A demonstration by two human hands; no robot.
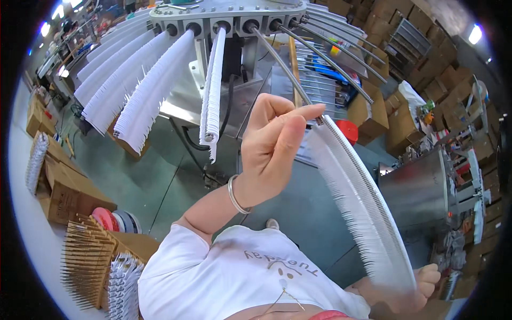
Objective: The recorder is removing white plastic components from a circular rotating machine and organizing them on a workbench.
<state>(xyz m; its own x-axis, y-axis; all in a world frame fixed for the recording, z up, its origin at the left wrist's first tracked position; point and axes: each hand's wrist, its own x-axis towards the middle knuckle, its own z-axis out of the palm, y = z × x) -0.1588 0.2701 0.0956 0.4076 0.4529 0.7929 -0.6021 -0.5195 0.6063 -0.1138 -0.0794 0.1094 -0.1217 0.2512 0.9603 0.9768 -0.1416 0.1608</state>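
Note:
My left hand [274, 144] is closed, with thumb and forefinger pinching where the tip of a bare metal rod [285, 69] meets the upper end of a long white fringed strip [368, 208]. A ridged metallic-looking edge runs along the strip, which bows down to the lower right. There my right hand [424, 282] curls around its lower end, partly hidden and blurred. The rod slants from a round metal hub [234, 12] at the top. Other white fringed strips [154, 90] hang on the hub's left rods, the closest one [213, 90] left of my left hand.
Bare rods [336, 64] jut out from the hub's right side. A rack of brown spikes [88, 261] and cardboard boxes [69, 186] stand at the left. On the right are more boxes [368, 112], a red container [348, 131] and a metal cabinet [416, 192]. Black cables hang below the hub.

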